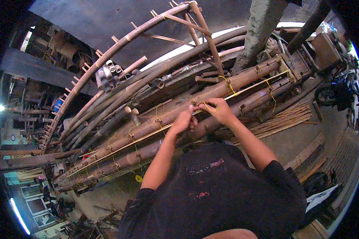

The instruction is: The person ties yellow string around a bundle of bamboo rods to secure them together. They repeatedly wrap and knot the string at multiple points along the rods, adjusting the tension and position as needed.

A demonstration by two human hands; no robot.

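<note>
Yellow cord (pixel 205 104) lies in our right hand's (pixel 219 111) pinch by the bamboo pole (pixel 247 78) slanting up rightward, our left hand (pixel 182 120) alongside, its grip unclear.

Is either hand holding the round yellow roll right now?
No, the yellow roll is lower and to the left in the picture, apart from both the left hand and the right hand.

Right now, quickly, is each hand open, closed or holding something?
Left hand: fingers curled closed; whether it holds anything cannot be told.
Right hand: closed, apparently pinching yellow cord.
</note>
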